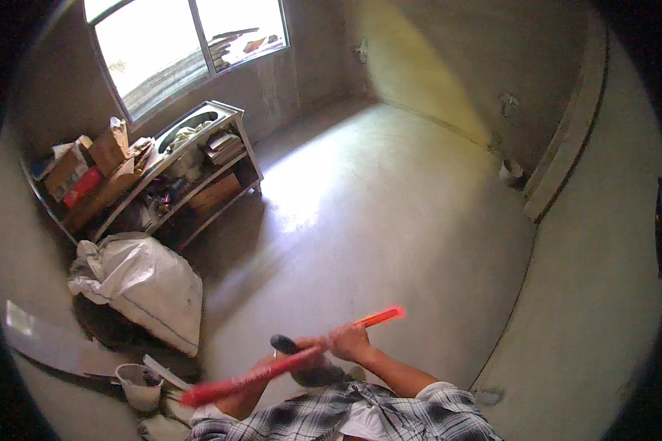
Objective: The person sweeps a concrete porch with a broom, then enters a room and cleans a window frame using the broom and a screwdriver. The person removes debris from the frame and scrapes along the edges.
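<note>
A long red tool handle (248, 380) lies slantwise across the front of my body. My right hand (348, 340) is closed on its upper part, where a bright orange-red end (383, 316) sticks out beyond the fingers. Beside it, my left hand (303, 346) grips the red handle near the middle, with a black rounded grip (284, 344) showing at its fingers. What that black grip belongs to is partly hidden; a dark blurred shape (320, 375) lies below the hands. The thicker red end reaches down over my left forearm.
At left stand a metal sink unit (237, 113) loaded with boxes and odds and ends, a stuffed white woven sack (154, 286) and a white bucket (143, 394). A smooth concrete floor (375, 231) stretches ahead to the walls. A small white container (511, 172) sits by the right wall.
</note>
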The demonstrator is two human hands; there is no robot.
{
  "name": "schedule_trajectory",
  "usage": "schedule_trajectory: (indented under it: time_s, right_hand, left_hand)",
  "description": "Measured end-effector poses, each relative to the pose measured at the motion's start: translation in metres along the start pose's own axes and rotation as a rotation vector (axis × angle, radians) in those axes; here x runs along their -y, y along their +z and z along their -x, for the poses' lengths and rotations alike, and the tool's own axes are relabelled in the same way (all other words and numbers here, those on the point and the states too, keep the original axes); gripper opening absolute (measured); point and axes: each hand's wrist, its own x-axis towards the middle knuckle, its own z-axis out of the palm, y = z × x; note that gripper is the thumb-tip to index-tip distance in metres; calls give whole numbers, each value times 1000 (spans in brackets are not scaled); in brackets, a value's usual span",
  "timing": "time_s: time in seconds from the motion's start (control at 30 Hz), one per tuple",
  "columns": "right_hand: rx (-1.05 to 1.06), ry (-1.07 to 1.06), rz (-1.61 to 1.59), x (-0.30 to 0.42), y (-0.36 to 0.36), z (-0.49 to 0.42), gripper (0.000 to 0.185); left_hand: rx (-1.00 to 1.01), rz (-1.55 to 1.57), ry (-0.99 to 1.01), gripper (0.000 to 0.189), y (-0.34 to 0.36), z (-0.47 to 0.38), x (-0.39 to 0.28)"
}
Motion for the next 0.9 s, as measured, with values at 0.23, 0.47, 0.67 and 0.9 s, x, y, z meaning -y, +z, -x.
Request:
schedule_trajectory:
  time_s: [0.23, 0.47, 0.67, 0.9]
  right_hand:
    - [-308, 204, -255, -160, -30, -143, 32]
    - [-86, 710, -831, -301, 5, -149, 34]
    - [-77, 1207, -992, -351, 17, -188, 32]
    - [-230, 1387, -1053, -451, 6, -386, 30]
  left_hand:
    - [-722, -29, 44, 23, -147, -57, -54]
    - [-1043, -173, 80, 18, -327, -79, -51]
    - [-845, -424, 111, 21, -445, -195, -149]
    - [-630, -430, 240, 23, -576, -410, -212]
